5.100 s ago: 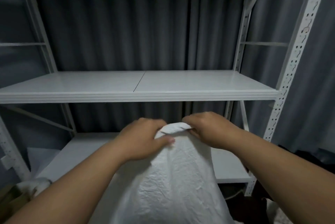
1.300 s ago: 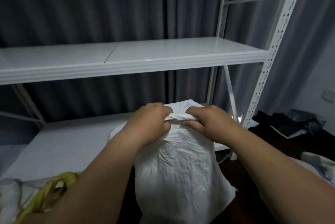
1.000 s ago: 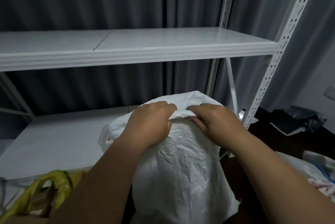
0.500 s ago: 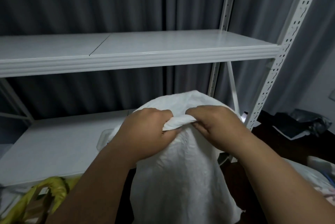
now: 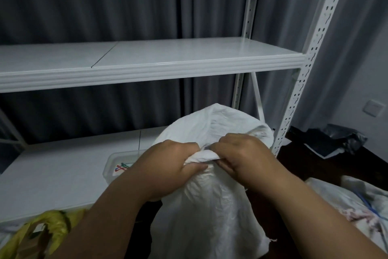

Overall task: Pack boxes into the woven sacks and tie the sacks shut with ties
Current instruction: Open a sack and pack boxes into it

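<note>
At centre frame, low: both hands bunched on one sack neck, knuckles nearly touching.
left hand (image 5: 168, 166): fingers curled round the gathered neck, thumb pressed under the bunch.
right hand (image 5: 241, 158): fingers curled, pinching the same twisted fold from the other side.
woven sack (image 5: 210, 212): white, crinkled, hangs below the grip in front of the lower shelf; loose mouth fans up behind the hands in a rounded flap; frayed thread at the bottom right corner.
clear tub (image 5: 117, 162): translucent plastic, on the lower shelf just left of the sack, partly hidden by the left hand; red, green and blue ties (image 5: 122, 166) inside.
lower shelf (image 5: 52, 174): white, smooth, flat metal.
upper shelf (image 5: 147, 59): white, ribbed front edge, seam between two panels.
upright (image 5: 310, 59): white perforated post, right of the sack.
curtain (image 5: 105, 2): dark grey, pleated, behind the rack.
yellow bag (image 5: 48, 227): crumpled plastic, bottom left.
second sack (image 5: 357, 200): white, bottom right, blue strand on it.
dark bags (image 5: 336, 139): on the floor, far right.
</note>
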